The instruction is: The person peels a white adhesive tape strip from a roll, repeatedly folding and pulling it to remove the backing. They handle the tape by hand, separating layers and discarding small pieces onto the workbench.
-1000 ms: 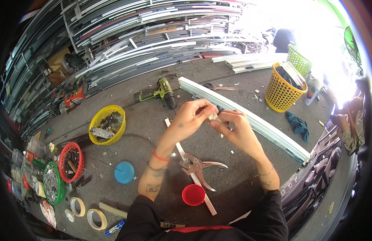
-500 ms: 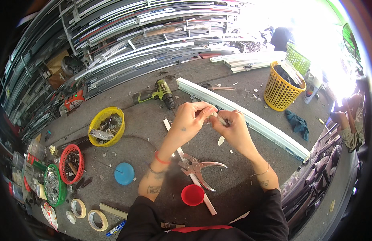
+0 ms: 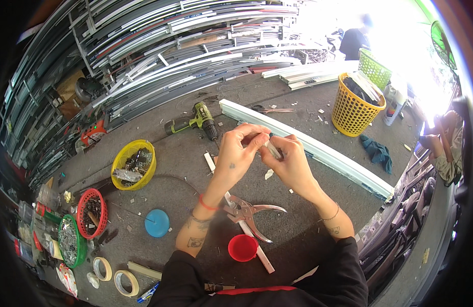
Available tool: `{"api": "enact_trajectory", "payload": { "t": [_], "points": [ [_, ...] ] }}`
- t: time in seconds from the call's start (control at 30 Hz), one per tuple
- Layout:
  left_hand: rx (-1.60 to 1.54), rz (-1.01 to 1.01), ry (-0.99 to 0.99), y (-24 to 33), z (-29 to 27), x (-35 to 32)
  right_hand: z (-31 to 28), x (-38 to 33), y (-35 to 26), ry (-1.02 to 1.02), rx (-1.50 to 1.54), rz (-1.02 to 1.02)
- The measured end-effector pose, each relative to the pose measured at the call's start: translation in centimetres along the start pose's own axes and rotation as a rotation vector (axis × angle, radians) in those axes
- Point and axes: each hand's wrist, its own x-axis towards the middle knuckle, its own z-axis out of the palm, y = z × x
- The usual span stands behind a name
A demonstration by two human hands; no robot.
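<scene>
My left hand (image 3: pixel 237 156) and my right hand (image 3: pixel 291 162) meet above the middle of the bench, fingertips almost touching. Between them is a small pale piece (image 3: pixel 273 150), slim and short; its exact kind is too small to make out. The right thumb and curled fingers grip it, while the left thumb and forefinger pinch at its upper end. Below my hands, a cutter with metal handles (image 3: pixel 245 214) lies across a narrow white strip (image 3: pixel 263 258). Beside it stands a small red cup (image 3: pixel 242 248). A long white profile (image 3: pixel 303 147) lies just beyond my hands.
A green-black cordless drill (image 3: pixel 199 122) lies left of the profile, scissors (image 3: pixel 272 109) behind it. Yellow (image 3: pixel 153 156), red (image 3: pixel 104 217) and green (image 3: pixel 82 250) baskets hold small parts at left, near a blue disc (image 3: pixel 158 223). A tall yellow basket (image 3: pixel 349 115) stands far right.
The pale piece now shows more upright between my fingers, and my hands have shifted slightly. The whole view has moved a little; the bench items lie as before.
</scene>
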Motion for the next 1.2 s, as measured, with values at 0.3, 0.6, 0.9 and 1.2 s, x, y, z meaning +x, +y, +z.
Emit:
{"api": "enact_trajectory", "payload": {
  "t": [0.3,0.6,0.9,1.2],
  "points": [
    [-0.311,-0.073,-0.122,0.4,-1.3,0.1,-1.1,0.3,-0.8,-0.157,0.182,0.09],
    [-0.347,-0.166,-0.295,0.1,-2.7,0.5,-0.5,0.7,1.5,-0.188,0.428,0.242],
    [0.258,-0.002,-0.22,0.1,-3.6,0.9,-0.7,1.0,2.9,-0.323,0.516,0.264],
    [0.419,-0.035,-0.24,1.2,-2.8,0.3,-0.5,0.9,2.3,-0.32,0.223,0.147]
  ]
}}
